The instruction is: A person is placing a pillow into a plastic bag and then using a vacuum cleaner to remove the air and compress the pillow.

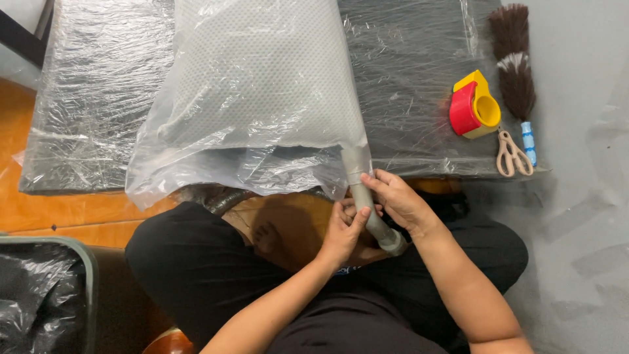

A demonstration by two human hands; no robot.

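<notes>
Sitting cross-legged, the person works over a big dark slab [419, 78] wrapped in clear film, which lies flat across the top of the view and serves as a work surface. On it rests a grey mesh cushion inside a clear plastic bag [255, 98], its open end hanging off the near edge toward the lap, within easy reach. Down at bottom left sits a bin lined with a black bag [39, 295], off to the side. On to the grey hose [367, 203]: it runs from the bag's gathered corner down toward the lap, its end tucked into the plastic there, so it looks like the neck is being kept snug around it. The right hand [400, 200] is closed around the upper hose just below the bag's mouth, fingers wrapped over plastic and tube together. The left hand [344, 229] is curled around the hose just lower down, thumb and fingers pressed on it, steadying it. Over on the right of the slab, well apart from the hands, lie a brown feather duster [514, 65], a red and yellow tape dispenser [473, 105] and, smallest, beige scissors [512, 154], parked together on the right-hand side.
</notes>
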